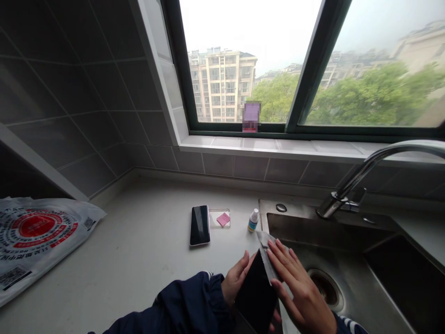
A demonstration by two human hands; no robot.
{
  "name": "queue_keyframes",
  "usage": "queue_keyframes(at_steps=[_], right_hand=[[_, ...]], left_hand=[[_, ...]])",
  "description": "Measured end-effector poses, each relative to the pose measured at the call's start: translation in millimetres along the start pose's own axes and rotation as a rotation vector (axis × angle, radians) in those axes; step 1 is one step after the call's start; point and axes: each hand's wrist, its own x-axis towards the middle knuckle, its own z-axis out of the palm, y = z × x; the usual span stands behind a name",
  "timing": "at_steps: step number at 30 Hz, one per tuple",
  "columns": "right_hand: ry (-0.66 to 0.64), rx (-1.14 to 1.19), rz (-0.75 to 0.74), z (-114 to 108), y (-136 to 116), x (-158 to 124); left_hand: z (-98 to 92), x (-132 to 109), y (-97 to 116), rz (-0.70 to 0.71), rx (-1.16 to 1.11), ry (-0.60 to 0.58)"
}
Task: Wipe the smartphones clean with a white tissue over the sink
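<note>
My left hand [236, 280] holds a flat black tablet [257, 292] from its left side and underneath, thumb along the edge and fingertips showing at the lower right. The tablet is tilted near the sink's front left corner. My right hand [295, 283] presses a grey cloth [266, 240] with a zigzag edge against the tablet's right edge, fingers stretched over the cloth. Just beyond the cloth stands a small white-capped bottle [253, 221] with a blue and yellow label. Farther left lies a phone [200, 226] with a dark screen.
Beside the phone lies a clear phone case [213, 218] with a pink square [223, 219] on it. A steel sink [351, 273] with a curved faucet [358, 171] is at right. At left, a printed plastic bag [69, 222] rests on the white counter [146, 232]. A window [239, 128] is behind.
</note>
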Motion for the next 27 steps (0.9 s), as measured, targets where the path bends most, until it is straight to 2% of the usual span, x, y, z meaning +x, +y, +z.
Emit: queue_keyframes(at_steps=[3,5,9,12,16,19,24,27], right_hand=[[0.03,0.009,0.048,0,-2,1],[0.043,0.017,0.03,-2,-4,1],[0.012,-0.002,-0.177,-6,-10,3],[-0.058,-0.039,-0.311,-8,-20,7],[-0.097,-0.027,-0.458,-6,-29,12],[-0.098,0.026,-0.513,-6,-28,12],[-0.048,0.123,-0.471,-10,-25,11],[-0.046,0.161,-0.455,-14,-28,13]], left_hand=[[1.5,-3,0,-0.086,0.038,-0.039],[-3.1,-2,-4,-0.103,0.043,-0.06],[-21.6,5,-15,0.003,0.009,-0.056],[-31.0,11,-19,0.011,-0.145,0.066],[-28.8,15,-14,0.059,-0.256,0.199],[-25.6,14,-12,0.108,-0.173,0.232],[-29.5,11,-16,0.121,0.002,0.276],[-30.8,13,-17,0.213,0.099,0.367]])
